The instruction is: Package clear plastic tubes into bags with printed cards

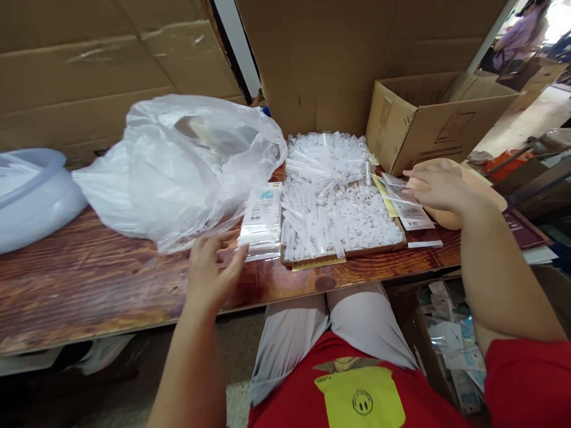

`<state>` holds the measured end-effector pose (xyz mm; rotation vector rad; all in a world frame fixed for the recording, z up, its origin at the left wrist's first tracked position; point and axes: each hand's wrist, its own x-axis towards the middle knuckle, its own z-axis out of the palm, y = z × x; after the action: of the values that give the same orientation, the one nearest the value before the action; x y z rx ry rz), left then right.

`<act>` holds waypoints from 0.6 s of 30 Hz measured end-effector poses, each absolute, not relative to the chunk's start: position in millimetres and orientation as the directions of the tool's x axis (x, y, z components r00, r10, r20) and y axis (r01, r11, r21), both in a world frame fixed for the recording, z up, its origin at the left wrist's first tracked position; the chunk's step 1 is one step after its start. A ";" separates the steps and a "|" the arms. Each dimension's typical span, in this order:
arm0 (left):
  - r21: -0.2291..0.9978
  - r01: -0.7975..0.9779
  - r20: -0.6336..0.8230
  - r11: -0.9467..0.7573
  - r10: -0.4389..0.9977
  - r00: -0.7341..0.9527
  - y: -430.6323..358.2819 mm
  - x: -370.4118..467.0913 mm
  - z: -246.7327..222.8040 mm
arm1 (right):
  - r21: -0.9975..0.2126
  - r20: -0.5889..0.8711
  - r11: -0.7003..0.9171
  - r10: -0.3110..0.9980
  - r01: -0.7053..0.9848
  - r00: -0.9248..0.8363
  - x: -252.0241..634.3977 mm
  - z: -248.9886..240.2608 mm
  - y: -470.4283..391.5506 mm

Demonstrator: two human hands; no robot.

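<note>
1. Head view, grip: my left hand [214,267] is spread, thumb apart from fingers, gripping nothing visible, just beside the stack of flat, clear plastic packets with printed labels [262,214]. My right hand [439,184] reaches across a round, peach-coloured plastic bowl [446,220]; I cannot tell whether it grips anything.
2. Head view, handling: the stack lies on the glossy, wood-grained brown table [111,285], left of the shallow cardboard tray [312,262]. I judge the packets light, slick and limp; I'd pinch one by its near edge. More loose packets [417,217] lie near my right fingertips.
3. Head view, materials: the tray holds smooth, translucent cylindrical tubes [312,223] and small white pieces [370,220]. A crinkled, thin white plastic bag [156,178] slumps behind my left hand.
</note>
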<state>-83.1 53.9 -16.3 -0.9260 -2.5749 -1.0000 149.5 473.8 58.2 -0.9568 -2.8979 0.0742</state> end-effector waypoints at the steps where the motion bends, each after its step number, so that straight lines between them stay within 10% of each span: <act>1: 0.497 0.665 0.428 0.557 0.510 -0.746 56.6 -87.3 -19.6 | -0.067 0.096 0.806 0.592 0.589 -0.800 148.4 65.4 470.5; 9: 0.404 0.755 0.292 0.516 0.710 -0.641 78.1 -115.4 -36.3 | -0.083 0.250 0.945 0.326 0.315 -0.912 76.8 72.9 477.0; 18: 0.336 0.779 0.340 0.529 0.703 -0.624 78.2 -121.3 -29.2 | -0.171 0.240 0.872 0.488 0.459 -0.839 -20.2 16.3 520.3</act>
<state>-121.3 78.2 -29.2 -1.2720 -2.6023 -0.6953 -20.2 520.3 16.3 -0.7146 -2.7673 0.1536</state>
